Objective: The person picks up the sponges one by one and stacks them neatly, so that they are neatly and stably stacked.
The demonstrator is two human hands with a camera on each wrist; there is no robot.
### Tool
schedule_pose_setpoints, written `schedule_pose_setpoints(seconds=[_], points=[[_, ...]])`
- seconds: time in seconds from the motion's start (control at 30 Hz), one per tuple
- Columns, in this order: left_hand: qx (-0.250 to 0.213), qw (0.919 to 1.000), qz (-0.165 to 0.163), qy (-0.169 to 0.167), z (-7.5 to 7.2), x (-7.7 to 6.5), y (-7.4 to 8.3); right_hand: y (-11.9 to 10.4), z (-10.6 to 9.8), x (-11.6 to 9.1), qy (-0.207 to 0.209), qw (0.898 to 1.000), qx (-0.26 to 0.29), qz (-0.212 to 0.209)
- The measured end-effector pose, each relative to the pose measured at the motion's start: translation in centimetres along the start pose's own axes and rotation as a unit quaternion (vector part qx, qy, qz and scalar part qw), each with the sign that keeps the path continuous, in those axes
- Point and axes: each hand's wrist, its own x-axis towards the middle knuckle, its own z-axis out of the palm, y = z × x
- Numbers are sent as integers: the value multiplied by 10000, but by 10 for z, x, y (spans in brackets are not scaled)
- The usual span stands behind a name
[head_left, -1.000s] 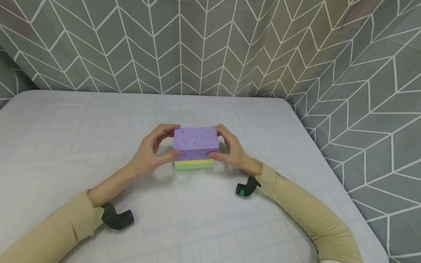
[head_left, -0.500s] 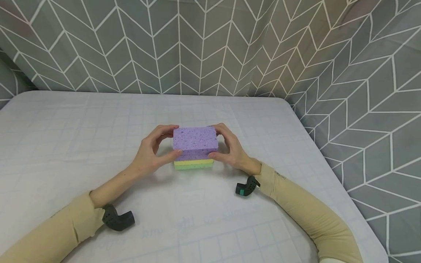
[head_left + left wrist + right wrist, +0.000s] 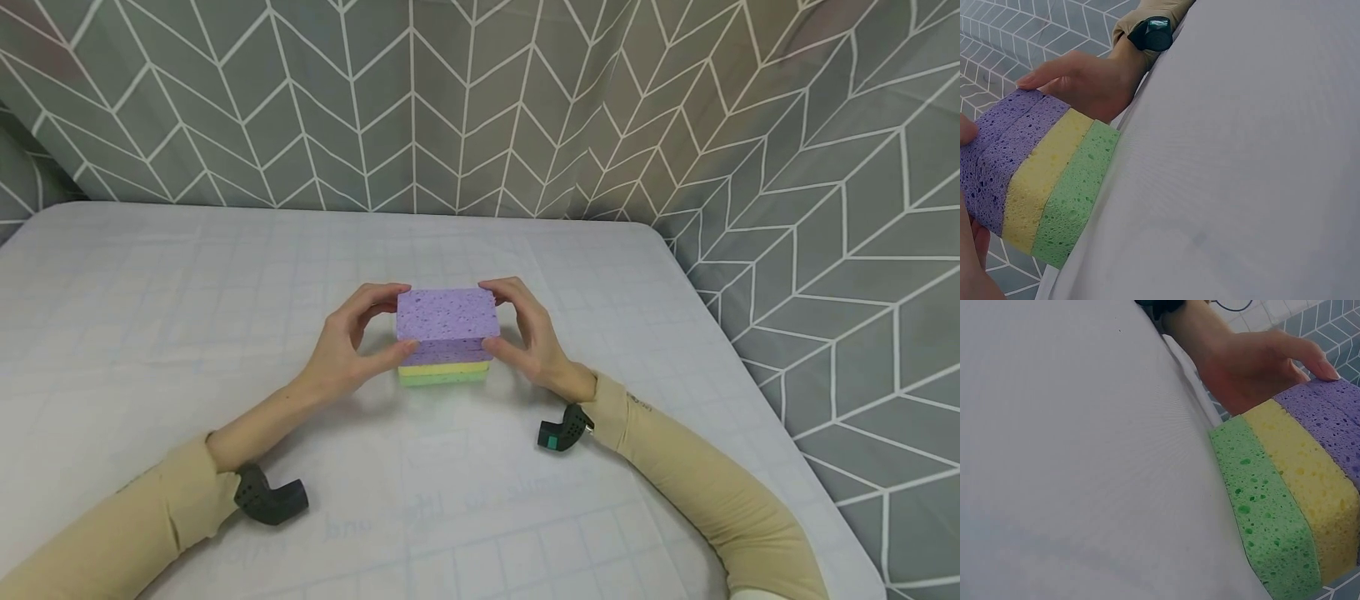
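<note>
A stack of sponges stands on the white-covered table, green sponge [image 3: 444, 379] at the bottom, yellow sponge [image 3: 444, 369] over it, purple on top. In the left wrist view a seam runs along the purple part, so two purple sponges [image 3: 1016, 134] lie one on the other. My left hand [image 3: 337, 342] holds the purple part at its left end, thumb on the front face and fingertips at the back corner. At the right end my right hand [image 3: 542, 346] grips the purple part likewise, thumb at the front, fingertips along the back edge. The layers' sides sit nearly flush.
The table [image 3: 225, 258] has a white cloth with faint grid lines. A grey curtain [image 3: 435, 108] with white chevron lines hangs behind it and along the right side. Black wrist cameras [image 3: 272, 496] stick out from both sleeves.
My right hand's fingertips and thumb have shifted slightly on the purple part's right end, the fingertips now showing at its back edge. The left hand and the stack stay almost in place.
</note>
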Motion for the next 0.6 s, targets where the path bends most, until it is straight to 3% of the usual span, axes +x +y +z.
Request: schedule_pose_setpoints(seconds=[0.6], points=[[-35, 10000, -22, 29, 2, 0, 2, -2, 1, 1, 28, 9999, -21, 162]])
